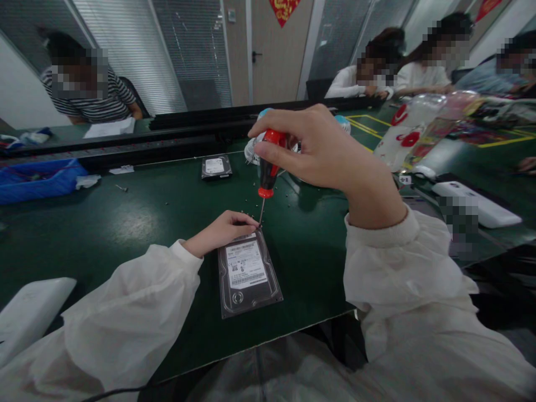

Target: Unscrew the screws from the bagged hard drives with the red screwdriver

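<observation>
A hard drive (pixel 250 273) with a white label lies flat near the front edge of the green table. My right hand (pixel 310 146) grips a red and black screwdriver (pixel 268 176) from above, its shaft pointing down. The tip meets the drive's far right corner, beside the fingertips of my left hand (pixel 226 230). Those fingers are pressed together over the drive's far edge, and what they pinch there, if anything, is too small to make out. Several small screws (pixel 247 213) are scattered just beyond the drive.
A second drive (pixel 216 166) lies farther back. White fan-like parts (pixel 251 151) sit behind my right hand. A blue bin (pixel 39 180) is at left, plastic bottles (pixel 412 131) at right, white devices (pixel 36 307) at both sides. Several people sit across the table.
</observation>
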`<state>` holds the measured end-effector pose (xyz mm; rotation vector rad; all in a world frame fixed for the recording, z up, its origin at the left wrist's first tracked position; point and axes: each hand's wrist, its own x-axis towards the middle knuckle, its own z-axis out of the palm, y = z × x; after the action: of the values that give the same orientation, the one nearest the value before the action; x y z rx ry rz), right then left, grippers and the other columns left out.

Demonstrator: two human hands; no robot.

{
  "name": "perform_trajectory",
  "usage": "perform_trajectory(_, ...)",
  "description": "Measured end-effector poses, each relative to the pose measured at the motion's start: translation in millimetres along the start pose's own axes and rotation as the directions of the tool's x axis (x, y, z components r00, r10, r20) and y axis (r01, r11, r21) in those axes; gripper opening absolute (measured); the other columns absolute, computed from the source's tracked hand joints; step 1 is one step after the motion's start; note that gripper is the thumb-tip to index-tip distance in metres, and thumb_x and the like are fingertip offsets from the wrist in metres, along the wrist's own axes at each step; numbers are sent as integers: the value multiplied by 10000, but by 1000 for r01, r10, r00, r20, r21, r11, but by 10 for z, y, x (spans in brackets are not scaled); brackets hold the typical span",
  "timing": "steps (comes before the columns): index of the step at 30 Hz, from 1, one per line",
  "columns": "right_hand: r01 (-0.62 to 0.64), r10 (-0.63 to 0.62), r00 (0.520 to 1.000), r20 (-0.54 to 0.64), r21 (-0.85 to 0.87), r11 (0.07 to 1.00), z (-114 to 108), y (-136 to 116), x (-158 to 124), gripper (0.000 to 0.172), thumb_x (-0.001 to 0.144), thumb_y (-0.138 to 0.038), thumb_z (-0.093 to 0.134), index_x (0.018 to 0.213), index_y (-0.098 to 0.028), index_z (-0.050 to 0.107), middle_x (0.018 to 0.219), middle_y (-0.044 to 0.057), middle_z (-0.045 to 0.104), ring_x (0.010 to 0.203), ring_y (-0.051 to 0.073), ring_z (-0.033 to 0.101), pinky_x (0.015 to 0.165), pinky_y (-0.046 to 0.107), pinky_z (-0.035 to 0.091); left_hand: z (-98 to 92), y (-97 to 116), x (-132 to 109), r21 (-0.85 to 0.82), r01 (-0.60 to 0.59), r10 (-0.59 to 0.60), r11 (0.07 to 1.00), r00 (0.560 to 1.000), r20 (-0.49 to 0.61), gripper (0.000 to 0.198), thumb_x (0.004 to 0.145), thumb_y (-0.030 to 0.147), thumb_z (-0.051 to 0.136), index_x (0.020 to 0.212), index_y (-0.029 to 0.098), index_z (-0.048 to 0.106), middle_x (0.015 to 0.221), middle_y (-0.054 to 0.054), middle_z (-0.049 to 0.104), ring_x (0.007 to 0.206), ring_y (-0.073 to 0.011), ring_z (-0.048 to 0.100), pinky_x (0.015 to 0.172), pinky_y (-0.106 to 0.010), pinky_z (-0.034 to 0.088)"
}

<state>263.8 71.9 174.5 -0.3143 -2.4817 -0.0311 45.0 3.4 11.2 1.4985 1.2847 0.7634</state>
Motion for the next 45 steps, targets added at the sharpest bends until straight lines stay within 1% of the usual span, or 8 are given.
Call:
perform_trajectory(5,-7,7,1000,25,2,1000,-8,13,-9,384,1011,-244,425,1303,-141,651,1121,73,725,908,160,642,861,320,459,-10,-13,-2,-1,4,-4,1000,1000,13,356,828,499,773,1033,212,818,1024,-65,793,893,-236,728,807,-369,559)
perform_trajectory(10,-8,8,1000,15,11,1000,-16,-5,4,352,1015,-403,507,1143,-144,707,869,33,710,698,124,568,741,286,430,-5,-2,-7,-9,2,-2,1000,1000,7,334,838,474,771,1032,207,816,1024,-67,790,896,-230,726,822,-374,554)
perform_trajectory(15,-25,23,999,29,59,998,-18,-7,-4,372,1025,-302,446,1277,-141,667,1060,75,737,839,154,633,799,294,447,-13,-15,-4,-12,-6,6,1000,1000,18,340,838,486,773,1032,210,817,1031,-69,789,899,-233,725,815,-375,555)
perform_trajectory(20,-28,28,1000,-5,14,1000,-31,-16,-5,374,1021,-414,489,1146,-151,722,890,37,735,720,132,600,788,297,455,-13,-11,-13,-6,-5,5,1000,1000,13,346,840,490,773,1040,211,816,1045,-71,786,901,-235,724,818,-382,554)
perform_trajectory(25,5,-7,999,52,35,999,-36,-4,-7,404,1019,-301,446,1321,-111,636,1131,79,730,922,156,656,842,293,462,11,22,-23,-19,-9,9,1000,1000,-6,372,802,501,792,1001,187,813,1010,-76,789,884,-235,717,813,-383,549)
perform_trajectory(30,-8,7,1000,23,39,999,-29,-17,-3,402,1041,-421,459,1149,-116,697,914,33,709,767,115,599,764,263,429,7,17,-13,-29,-15,15,999,1000,0,374,798,497,796,995,179,812,1010,-78,790,882,-234,716,820,-382,546)
perform_trajectory(40,-6,5,999,36,31,999,-11,-2,1,340,1030,-431,494,1102,-143,659,877,17,661,730,116,529,724,277,365,7,11,-13,-32,-5,6,999,1000,3,352,817,479,784,1006,183,812,1012,-73,790,885,-229,720,815,-374,545)
perform_trajectory(45,-30,26,997,73,55,998,-10,3,1,276,1017,-271,452,1176,-127,627,979,46,671,827,142,564,786,295,381,1,7,-6,-25,2,-1,1000,1000,11,353,822,486,780,1015,191,814,1012,-68,792,884,-232,723,805,-371,548)
